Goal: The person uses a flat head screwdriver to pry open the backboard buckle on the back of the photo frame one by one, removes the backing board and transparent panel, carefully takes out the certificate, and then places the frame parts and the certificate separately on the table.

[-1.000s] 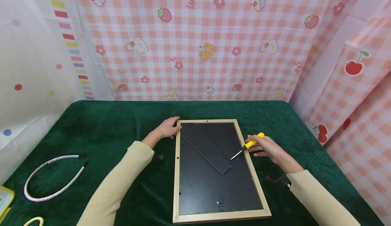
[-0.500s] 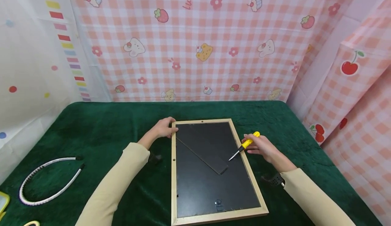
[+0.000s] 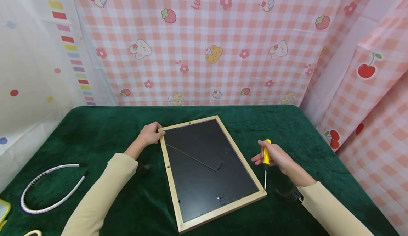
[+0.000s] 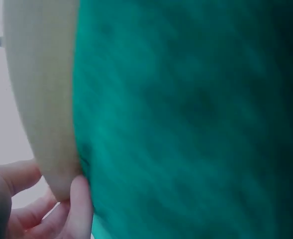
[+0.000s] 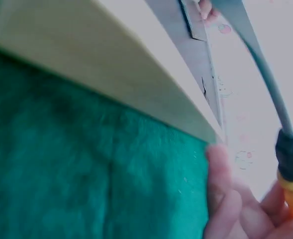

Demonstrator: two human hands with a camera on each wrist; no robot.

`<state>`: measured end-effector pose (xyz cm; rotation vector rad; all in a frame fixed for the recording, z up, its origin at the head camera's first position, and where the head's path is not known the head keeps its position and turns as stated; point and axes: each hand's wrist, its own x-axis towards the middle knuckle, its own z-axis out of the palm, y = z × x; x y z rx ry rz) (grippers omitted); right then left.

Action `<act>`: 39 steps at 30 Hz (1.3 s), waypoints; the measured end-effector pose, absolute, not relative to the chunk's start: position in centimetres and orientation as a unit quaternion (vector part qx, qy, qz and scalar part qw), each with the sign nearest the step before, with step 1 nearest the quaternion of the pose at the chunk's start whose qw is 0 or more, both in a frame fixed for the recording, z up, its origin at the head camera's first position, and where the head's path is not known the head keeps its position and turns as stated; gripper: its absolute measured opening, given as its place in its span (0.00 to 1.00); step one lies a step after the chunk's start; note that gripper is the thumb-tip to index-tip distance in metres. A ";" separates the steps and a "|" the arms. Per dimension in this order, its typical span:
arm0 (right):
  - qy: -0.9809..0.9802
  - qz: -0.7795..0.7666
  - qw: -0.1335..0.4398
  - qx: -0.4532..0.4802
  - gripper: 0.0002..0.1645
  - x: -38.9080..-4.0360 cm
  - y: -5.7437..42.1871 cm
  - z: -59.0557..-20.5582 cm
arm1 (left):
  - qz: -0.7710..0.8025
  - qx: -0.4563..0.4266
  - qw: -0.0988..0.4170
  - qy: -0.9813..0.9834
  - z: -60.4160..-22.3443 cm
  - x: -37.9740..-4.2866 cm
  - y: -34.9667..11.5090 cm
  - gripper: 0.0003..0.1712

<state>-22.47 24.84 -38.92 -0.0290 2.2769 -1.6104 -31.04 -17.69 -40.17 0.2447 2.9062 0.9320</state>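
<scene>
A wooden picture frame [image 3: 170, 179] lies back side up, its black backing board [image 3: 204, 190] bearing a folded stand leg [image 3: 207, 159]. My left hand [image 3: 148, 134] grips the frame's far left corner, thumb on top; the left wrist view shows fingers pinching the pale wooden edge. In my right hand [image 3: 279, 158] is a screwdriver [image 3: 266, 155] with a yellow handle. Its metal shaft [image 5: 271, 87] points down, the tip close beside the frame's near right corner in the head view. One right fingertip [image 5: 217, 154] lies near the frame's side in the right wrist view.
Dark green plush cloth [image 3: 121, 133] covers the table. A white headband [image 3: 68, 165] lies at the left. Part of a yellow-rimmed object [image 3: 4, 209] and a yellow loop [image 3: 33, 232] show at the lower left edge. A pink checked curtain [image 3: 191, 34] hangs behind.
The frame has shifted left and turned counterclockwise, with my left hand on its corner. The screwdriver has swung from slanting over the board to pointing down beside the near right corner.
</scene>
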 end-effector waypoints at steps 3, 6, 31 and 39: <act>0.811 -0.544 0.208 -0.055 0.29 -21.4 25.8 -38.5 | 0.260 0.067 0.002 0.963 -40.4 -31.0 -18.7 0.11; 0.804 -0.535 0.246 -0.080 0.28 -20.6 26.7 -38.4 | 0.232 0.061 -0.015 0.971 -40.4 -31.1 -19.1 0.10; 0.751 -0.602 0.261 -0.080 0.26 -19.4 26.3 -38.4 | 0.255 0.055 0.047 0.964 -39.4 -30.2 -21.1 0.10; 0.774 -0.604 0.190 -0.018 0.36 -23.0 27.4 -37.7 | 0.255 0.133 0.127 0.949 -38.2 -28.0 -21.8 0.16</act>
